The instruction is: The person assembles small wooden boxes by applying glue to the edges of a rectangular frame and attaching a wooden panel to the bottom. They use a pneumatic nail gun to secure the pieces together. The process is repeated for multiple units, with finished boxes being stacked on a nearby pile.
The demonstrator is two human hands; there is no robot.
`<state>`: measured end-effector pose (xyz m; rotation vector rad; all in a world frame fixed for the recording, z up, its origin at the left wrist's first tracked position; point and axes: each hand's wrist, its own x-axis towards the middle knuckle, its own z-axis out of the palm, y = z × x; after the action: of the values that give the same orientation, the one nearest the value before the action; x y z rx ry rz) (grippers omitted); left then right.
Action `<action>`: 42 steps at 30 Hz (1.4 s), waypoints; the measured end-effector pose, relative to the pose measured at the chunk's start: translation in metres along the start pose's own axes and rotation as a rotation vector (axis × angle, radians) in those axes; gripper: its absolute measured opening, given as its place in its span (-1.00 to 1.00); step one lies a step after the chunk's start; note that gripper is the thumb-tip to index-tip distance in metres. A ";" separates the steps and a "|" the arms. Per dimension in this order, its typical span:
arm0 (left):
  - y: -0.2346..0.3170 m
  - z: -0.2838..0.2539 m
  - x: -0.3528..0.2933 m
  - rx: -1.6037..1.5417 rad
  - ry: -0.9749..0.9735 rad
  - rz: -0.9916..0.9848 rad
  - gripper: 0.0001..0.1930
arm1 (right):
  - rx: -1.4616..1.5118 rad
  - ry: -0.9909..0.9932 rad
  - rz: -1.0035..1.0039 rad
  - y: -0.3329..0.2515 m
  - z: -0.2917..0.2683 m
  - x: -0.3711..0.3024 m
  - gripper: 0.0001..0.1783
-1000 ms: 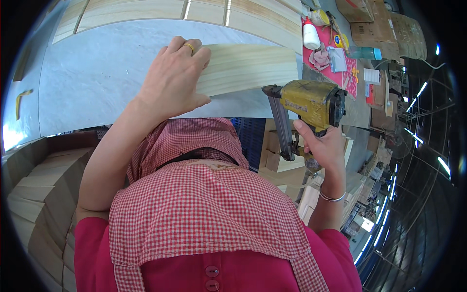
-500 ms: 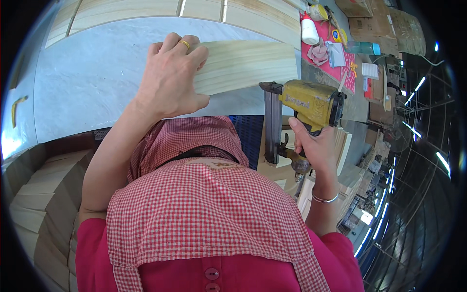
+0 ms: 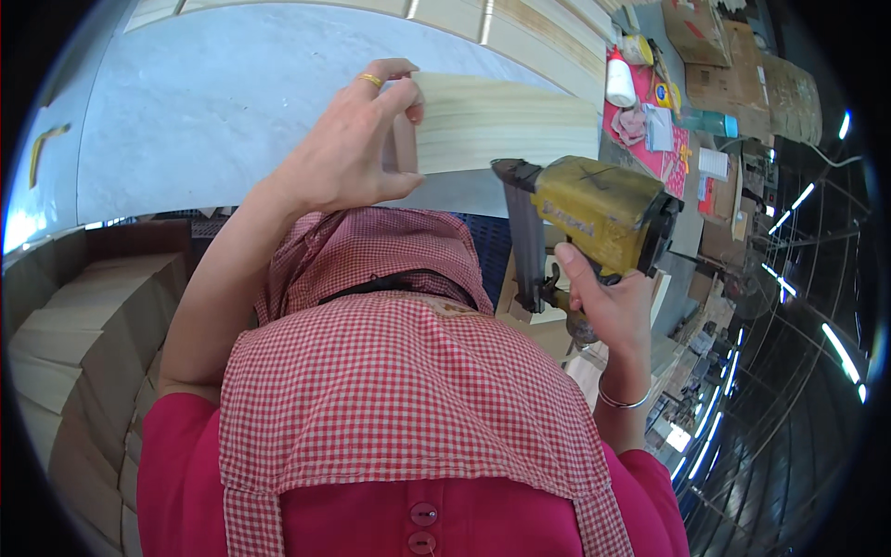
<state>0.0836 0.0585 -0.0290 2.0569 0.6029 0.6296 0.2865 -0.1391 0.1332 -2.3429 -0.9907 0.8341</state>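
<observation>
A pale wooden board (image 3: 506, 125) lies across the near part of the table. At its left end my left hand (image 3: 348, 139), wearing a gold ring, grips a narrow wooden strip (image 3: 401, 147) between thumb and fingers. The strip stands against the board's end; whether it is fixed there I cannot tell. My right hand (image 3: 613, 306) is wrapped round the handle of a worn yellow nail gun (image 3: 603, 209). Its dark nose is just off the board's near edge, right of my left hand, and its long magazine hangs down toward me.
Several pale boards (image 3: 436, 23) lie along the table's far side. Beyond the right end are a white bottle with a red cap (image 3: 619, 79), a pink cloth (image 3: 631, 125) and a teal bottle (image 3: 710, 123). Cardboard boxes (image 3: 733, 74) stand farther back. Stacked cardboard (image 3: 93, 325) is at lower left.
My left hand has turned at the board's end, so the narrow strip in its fingers now shows. The nail gun has tilted and come a little nearer to me. The whole view has shifted slightly.
</observation>
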 end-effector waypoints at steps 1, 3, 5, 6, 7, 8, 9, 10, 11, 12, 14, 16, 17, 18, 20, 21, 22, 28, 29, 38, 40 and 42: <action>-0.001 0.001 0.000 -0.015 0.011 0.017 -0.39 | -0.019 -0.039 -0.030 -0.002 0.003 0.000 -0.66; -0.004 0.003 0.000 -0.023 0.037 0.046 -0.39 | -0.042 -0.097 -0.053 -0.007 0.012 0.000 -0.65; -0.008 0.005 0.000 -0.012 0.058 0.077 -0.38 | -0.052 -0.128 -0.056 -0.011 0.019 0.000 -0.64; -0.009 0.006 0.001 -0.008 0.066 0.087 -0.38 | -0.052 -0.138 -0.052 -0.013 0.022 -0.001 -0.64; -0.010 0.006 0.000 -0.004 0.075 0.097 -0.37 | -0.055 -0.145 -0.052 -0.015 0.024 -0.001 -0.63; -0.010 0.007 0.000 -0.001 0.085 0.106 -0.37 | -0.056 -0.151 -0.050 -0.016 0.026 0.000 -0.63; -0.011 0.007 0.000 0.005 0.094 0.111 -0.36 | -0.057 -0.155 -0.045 -0.017 0.028 0.000 -0.62; -0.011 0.007 -0.001 0.009 0.102 0.117 -0.36 | -0.056 -0.159 -0.039 -0.019 0.029 0.000 -0.62; -0.011 0.007 -0.001 0.014 0.109 0.123 -0.35 | -0.053 -0.160 -0.033 -0.020 0.030 -0.001 -0.61; -0.012 0.008 -0.001 0.014 0.112 0.121 -0.35 | -0.047 -0.162 -0.023 -0.021 0.031 -0.002 -0.60; -0.013 0.009 -0.001 0.010 0.112 0.119 -0.35 | -0.035 -0.158 0.001 -0.023 0.033 -0.003 -0.59; -0.014 0.009 -0.001 0.022 0.121 0.128 -0.35 | -0.008 -0.147 0.039 -0.024 0.036 -0.006 -0.58; -0.015 0.010 -0.001 0.028 0.125 0.133 -0.35 | 0.020 -0.139 0.062 -0.024 0.038 -0.008 -0.58; -0.015 0.010 -0.001 0.027 0.126 0.132 -0.35 | 0.048 -0.132 0.086 -0.023 0.040 -0.010 -0.58; -0.014 0.009 -0.001 0.027 0.131 0.132 -0.34 | 0.049 -0.125 0.108 -0.024 0.042 -0.010 -0.58; -0.014 0.010 -0.001 0.027 0.135 0.129 -0.34 | 0.038 -0.125 0.109 -0.024 0.042 -0.011 -0.59; -0.014 0.010 -0.002 0.028 0.139 0.127 -0.33 | 0.004 -0.129 0.086 -0.028 0.041 -0.011 -0.59; -0.016 0.012 -0.002 -0.021 0.190 0.137 -0.32 | -0.138 -0.119 -0.120 -0.042 0.034 0.008 -0.62; -0.016 0.013 -0.002 -0.040 0.206 0.140 -0.33 | -0.164 -0.123 -0.121 -0.047 0.034 0.012 -0.61; -0.020 0.016 -0.006 -0.068 0.230 0.094 -0.28 | -0.219 -0.175 -0.091 -0.066 0.036 0.033 -0.59; -0.019 0.016 -0.007 -0.093 0.220 0.069 -0.27 | -0.252 -0.195 -0.095 -0.069 0.035 0.036 -0.58; -0.018 0.016 -0.007 -0.110 0.216 0.057 -0.27 | -0.265 -0.209 -0.103 -0.070 0.033 0.039 -0.57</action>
<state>0.0854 0.0538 -0.0536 1.9231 0.6194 0.9066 0.2527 -0.0594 0.1389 -2.4311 -1.3724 0.9734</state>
